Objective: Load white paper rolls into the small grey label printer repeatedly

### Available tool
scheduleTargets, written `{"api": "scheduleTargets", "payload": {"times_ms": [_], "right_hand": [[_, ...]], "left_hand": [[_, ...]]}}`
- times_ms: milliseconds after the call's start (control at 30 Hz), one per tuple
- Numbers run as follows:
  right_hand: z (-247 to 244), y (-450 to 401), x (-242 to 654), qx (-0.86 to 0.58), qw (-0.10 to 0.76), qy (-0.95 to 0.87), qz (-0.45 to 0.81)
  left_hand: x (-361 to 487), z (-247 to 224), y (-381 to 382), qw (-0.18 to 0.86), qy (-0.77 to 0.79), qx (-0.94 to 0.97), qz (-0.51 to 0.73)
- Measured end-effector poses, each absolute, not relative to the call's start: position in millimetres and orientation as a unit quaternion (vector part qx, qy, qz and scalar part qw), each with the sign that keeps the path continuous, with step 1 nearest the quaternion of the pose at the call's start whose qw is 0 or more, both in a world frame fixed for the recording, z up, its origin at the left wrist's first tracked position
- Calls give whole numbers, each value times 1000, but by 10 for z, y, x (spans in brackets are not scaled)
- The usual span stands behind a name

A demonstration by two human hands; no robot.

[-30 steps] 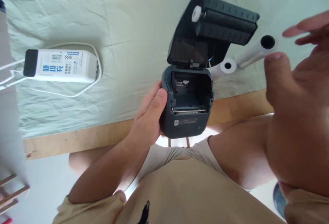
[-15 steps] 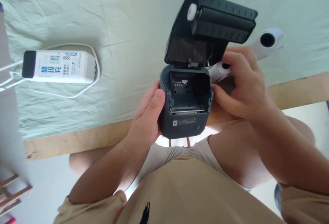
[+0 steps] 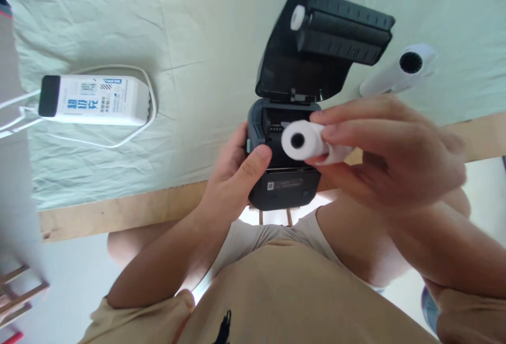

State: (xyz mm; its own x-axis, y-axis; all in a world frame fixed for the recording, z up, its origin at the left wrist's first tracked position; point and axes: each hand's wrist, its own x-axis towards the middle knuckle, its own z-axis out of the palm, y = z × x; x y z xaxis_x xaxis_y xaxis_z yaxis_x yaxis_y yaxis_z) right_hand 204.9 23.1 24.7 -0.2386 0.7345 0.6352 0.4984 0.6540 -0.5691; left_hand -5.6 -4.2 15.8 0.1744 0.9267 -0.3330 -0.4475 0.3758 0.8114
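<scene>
A dark label printer (image 3: 282, 191) sits at the front edge of the table with its lid (image 3: 312, 49) swung up and back. My left hand (image 3: 237, 173) grips the printer's left side, thumb on its upper face. In my right hand (image 3: 387, 149), pinched between fingers and thumb, is a small white paper roll (image 3: 302, 141). The roll's dark core end faces left, and it hangs over the printer's paper bay, partly covering it. Whether it touches the bay I cannot tell.
On the left of the cloth-covered table (image 3: 197, 70) lies a white power strip (image 3: 98, 100) with its cable looped round it. Another white roll with a dark core (image 3: 411, 63) lies at the right. A wooden edge (image 3: 118, 223) runs along the front.
My right hand has left the printer's right side and now holds a paper roll above the bay. My left thumb has shifted further onto the printer. The lid remains up.
</scene>
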Motion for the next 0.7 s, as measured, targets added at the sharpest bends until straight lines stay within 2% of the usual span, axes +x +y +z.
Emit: {"api": "scheduleTargets", "payload": {"times_ms": [100,233,433,533,633,700], "right_hand": [[224,287,1944,-392,447,-804,25],[223,355,1972,-370,401,-837,49],[266,294,2042,-319,422,-847,40],[271,224,2038,-287,418,-861,41],[216,170,1996,-303,447,-841,26],[163,153,1966,-318,436,-841,24]], "left_hand": [[-45,189,-39,701,440,289,482],[-50,120,-51,708,418,301,482],[-83,33,-42,715,365,322,501],[-79,86,-32,713,417,305,475],[-84,123,-46,716,410,293,483],[-103,112,-62,718,393,300,489]]}}
